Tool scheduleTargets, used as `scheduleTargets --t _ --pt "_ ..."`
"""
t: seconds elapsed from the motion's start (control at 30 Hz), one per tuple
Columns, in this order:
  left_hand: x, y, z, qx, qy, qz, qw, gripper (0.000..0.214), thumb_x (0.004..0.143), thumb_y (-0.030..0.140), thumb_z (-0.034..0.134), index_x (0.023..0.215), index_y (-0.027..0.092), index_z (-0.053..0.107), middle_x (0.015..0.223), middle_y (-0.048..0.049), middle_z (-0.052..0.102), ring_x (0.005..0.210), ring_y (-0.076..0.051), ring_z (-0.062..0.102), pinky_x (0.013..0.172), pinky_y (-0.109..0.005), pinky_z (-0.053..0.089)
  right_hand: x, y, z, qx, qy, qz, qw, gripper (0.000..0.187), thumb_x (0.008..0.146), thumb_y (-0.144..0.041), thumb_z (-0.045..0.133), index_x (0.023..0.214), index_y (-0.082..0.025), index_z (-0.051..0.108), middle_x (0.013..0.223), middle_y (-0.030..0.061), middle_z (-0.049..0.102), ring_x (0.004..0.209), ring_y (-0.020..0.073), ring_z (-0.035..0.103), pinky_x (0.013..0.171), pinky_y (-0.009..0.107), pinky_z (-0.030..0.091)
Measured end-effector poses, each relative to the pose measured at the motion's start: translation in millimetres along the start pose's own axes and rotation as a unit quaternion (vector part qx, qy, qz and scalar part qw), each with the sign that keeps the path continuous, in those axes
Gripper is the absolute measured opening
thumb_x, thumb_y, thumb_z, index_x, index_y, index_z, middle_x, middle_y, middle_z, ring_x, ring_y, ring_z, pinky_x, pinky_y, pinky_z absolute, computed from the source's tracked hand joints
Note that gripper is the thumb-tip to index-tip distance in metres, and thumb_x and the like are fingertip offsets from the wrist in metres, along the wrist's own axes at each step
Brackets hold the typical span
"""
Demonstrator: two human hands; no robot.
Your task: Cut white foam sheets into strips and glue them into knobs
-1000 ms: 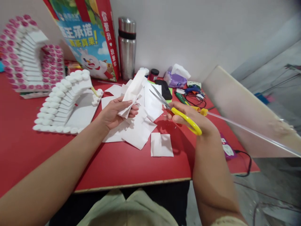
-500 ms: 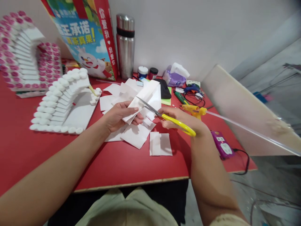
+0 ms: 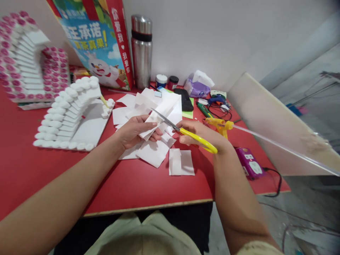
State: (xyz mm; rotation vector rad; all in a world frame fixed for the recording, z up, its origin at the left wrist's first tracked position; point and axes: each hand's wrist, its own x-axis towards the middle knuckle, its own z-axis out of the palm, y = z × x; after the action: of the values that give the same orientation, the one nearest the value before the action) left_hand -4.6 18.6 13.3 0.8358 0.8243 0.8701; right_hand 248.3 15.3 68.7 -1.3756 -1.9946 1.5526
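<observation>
My left hand [image 3: 136,131] pinches a folded piece of white paper [image 3: 150,126] between thumb and fingers, over the middle of the red table. In my right hand [image 3: 198,132] is a pair of scissors [image 3: 198,139] with yellow handles, its fingers closed round them. The metal blades reach left across the upper part of the held paper. Beneath both hands lies a loose pile of white paper sheets [image 3: 152,154]. Two small overlapping paper pieces [image 3: 187,163] rest nearer the table's front edge.
On the left stand a white stepped model [image 3: 90,131] and one with pink rosettes [image 3: 54,72]. Behind are a gift bag [image 3: 106,46], a steel flask [image 3: 142,53] and a tissue pack [image 3: 198,88]. Right: a yellow glue gun [image 3: 219,125] and a purple power strip [image 3: 249,163].
The scissors and my right hand have shifted slightly left, and the blades lie further across the paper. An upper strip of the paper now looks lowered onto the pile. My left hand stays put.
</observation>
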Motion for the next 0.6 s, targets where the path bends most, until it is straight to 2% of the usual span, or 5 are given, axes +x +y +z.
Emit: scheduleTargets --t 0.27,0.6 --pt "-1.5 1.3 2.5 0.000 0.001 -0.002 1.000 0.007 0.086 0.016 0.076 0.088 0.010 0.073 0.072 -0.0076 0.077 0.058 -0.015 0.073 0.058 -0.022 0.061 0.9 0.1 2.1 0.029 0.017 0.010 0.999 0.052 0.066 -0.052 0.088 0.099 -0.018 0.067 0.080 0.0002 0.066 0.065 0.0138 0.056 0.059 0.027 0.043" --pt "-0.2 0.8 0.9 -0.005 -0.004 -0.001 1.000 0.008 0.085 0.017 0.078 0.087 0.011 0.072 0.072 -0.0077 0.078 0.056 -0.014 0.072 0.056 -0.021 0.060 -0.4 1.3 1.8 0.019 0.019 -0.004 1.000 0.046 0.072 -0.050 0.085 0.099 -0.016 0.069 0.065 -0.0036 0.060 0.051 0.0099 0.051 0.049 0.023 0.038"
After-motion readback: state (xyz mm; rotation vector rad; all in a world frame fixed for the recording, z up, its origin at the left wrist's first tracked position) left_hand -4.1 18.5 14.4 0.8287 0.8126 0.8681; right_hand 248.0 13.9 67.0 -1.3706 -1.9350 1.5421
